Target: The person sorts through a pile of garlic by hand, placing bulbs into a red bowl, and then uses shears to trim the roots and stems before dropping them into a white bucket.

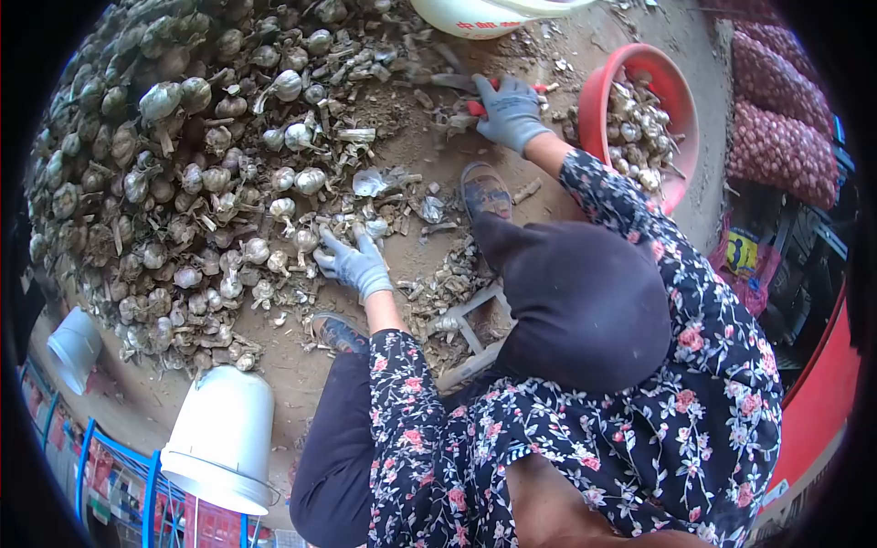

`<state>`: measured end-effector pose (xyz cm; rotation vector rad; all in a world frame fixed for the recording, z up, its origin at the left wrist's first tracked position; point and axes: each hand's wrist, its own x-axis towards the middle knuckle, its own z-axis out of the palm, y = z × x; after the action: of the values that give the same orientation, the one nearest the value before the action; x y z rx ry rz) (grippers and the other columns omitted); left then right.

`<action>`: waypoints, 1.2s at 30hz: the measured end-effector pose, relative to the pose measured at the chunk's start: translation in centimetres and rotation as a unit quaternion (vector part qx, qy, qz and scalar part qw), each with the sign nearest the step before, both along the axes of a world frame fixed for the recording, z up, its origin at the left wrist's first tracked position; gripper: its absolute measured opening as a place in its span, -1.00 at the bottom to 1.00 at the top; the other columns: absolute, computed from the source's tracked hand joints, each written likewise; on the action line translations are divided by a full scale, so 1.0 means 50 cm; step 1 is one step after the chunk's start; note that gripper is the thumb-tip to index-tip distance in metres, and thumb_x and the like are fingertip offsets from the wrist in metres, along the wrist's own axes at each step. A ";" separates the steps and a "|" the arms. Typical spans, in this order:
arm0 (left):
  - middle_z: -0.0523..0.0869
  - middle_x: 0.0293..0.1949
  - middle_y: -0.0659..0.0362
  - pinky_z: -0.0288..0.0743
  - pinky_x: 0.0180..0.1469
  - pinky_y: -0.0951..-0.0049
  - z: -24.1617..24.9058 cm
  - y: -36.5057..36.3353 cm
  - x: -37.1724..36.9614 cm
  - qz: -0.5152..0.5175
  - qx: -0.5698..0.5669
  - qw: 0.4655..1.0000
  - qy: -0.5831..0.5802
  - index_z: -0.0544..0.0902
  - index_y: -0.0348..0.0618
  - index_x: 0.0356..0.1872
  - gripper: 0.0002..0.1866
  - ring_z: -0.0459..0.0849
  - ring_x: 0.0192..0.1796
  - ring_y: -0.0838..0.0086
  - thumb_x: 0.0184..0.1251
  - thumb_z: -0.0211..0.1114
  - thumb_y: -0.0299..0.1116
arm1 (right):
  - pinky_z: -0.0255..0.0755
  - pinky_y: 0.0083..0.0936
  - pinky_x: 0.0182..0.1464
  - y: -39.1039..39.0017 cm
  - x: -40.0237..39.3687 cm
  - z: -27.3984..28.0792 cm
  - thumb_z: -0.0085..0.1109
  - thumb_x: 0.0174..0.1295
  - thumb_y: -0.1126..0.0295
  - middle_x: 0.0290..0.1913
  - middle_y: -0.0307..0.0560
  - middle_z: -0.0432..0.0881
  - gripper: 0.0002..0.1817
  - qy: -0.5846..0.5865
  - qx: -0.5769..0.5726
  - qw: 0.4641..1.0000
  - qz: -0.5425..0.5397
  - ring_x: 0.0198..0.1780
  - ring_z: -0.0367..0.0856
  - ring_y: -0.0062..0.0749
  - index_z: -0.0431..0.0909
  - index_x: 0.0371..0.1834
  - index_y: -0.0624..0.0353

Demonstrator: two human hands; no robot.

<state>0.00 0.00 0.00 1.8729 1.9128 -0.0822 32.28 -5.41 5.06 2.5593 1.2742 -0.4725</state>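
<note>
The right hand, gloved, is curled around the red handles of the shears. The shears lie low over the ground, their long axis running from that hand toward the garlic heap; the blades point away from the basin and look blurred, so their gap cannot be told.

The left hand, also gloved, is palm down at the near edge of the heap, its thumb and fingers spread wide. A bulb is just beside its fingertips; whether they touch cannot be told. That bulb's long axis is unclear, and the bulbs around it point in mixed directions.

Cut stems and loose skins lie between the two hands. The red basin stands just to the right of the right hand and holds trimmed garlic; a white tub is beyond that hand. One sandal is near the right hand, the other just behind the left. Well to the left of the left hand, a white bucket lies tilted.
</note>
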 end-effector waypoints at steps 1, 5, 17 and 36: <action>0.08 0.32 -0.27 0.06 0.30 -0.08 0.011 -0.005 0.029 0.028 0.008 0.999 -0.032 0.22 0.08 0.39 -0.18 0.12 0.33 -0.13 0.17 0.20 0.24 | 0.37 -0.06 0.01 0.013 0.007 0.025 0.34 -0.03 0.01 0.02 0.13 0.44 -0.30 -0.026 0.088 0.995 0.043 0.06 0.46 -0.06 0.36 0.20 -0.03; 0.05 0.36 -0.21 0.16 0.26 -0.08 0.025 0.047 0.079 0.035 -0.042 0.998 0.017 0.25 0.23 0.37 -0.23 0.09 0.33 -0.17 0.16 0.18 0.28 | 0.34 -0.09 0.19 0.218 -0.058 -0.021 0.14 0.18 -0.04 0.18 0.13 0.40 -0.42 0.064 0.244 0.949 0.187 0.23 0.35 0.06 0.38 0.25 -0.08; 0.30 0.26 -0.05 0.00 0.27 -0.40 0.071 -0.183 -0.036 -0.302 -0.123 0.942 0.078 0.58 0.17 0.06 -0.50 0.17 0.35 -0.07 0.01 0.35 -0.05 | 0.33 0.13 0.10 -0.052 -0.305 -0.048 0.27 -0.03 0.08 0.12 0.13 0.41 -0.47 0.326 0.148 0.845 0.397 0.15 0.41 0.09 0.46 0.06 -0.06; 0.54 -0.09 -0.04 0.52 -0.04 0.13 0.000 0.275 0.123 -0.183 0.019 0.982 0.035 0.51 0.12 0.00 -0.60 0.63 -0.08 0.05 0.08 0.31 -0.24 | 0.49 -0.15 -0.10 0.107 -0.176 -0.057 0.09 0.11 0.24 -0.21 0.21 0.59 -0.65 0.334 0.041 0.931 0.142 -0.12 0.63 0.00 0.45 -0.05 0.12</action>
<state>6.14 13.75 0.01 2.2546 1.6008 -0.2308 23.49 -0.06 2.23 2.2822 1.8704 -1.3209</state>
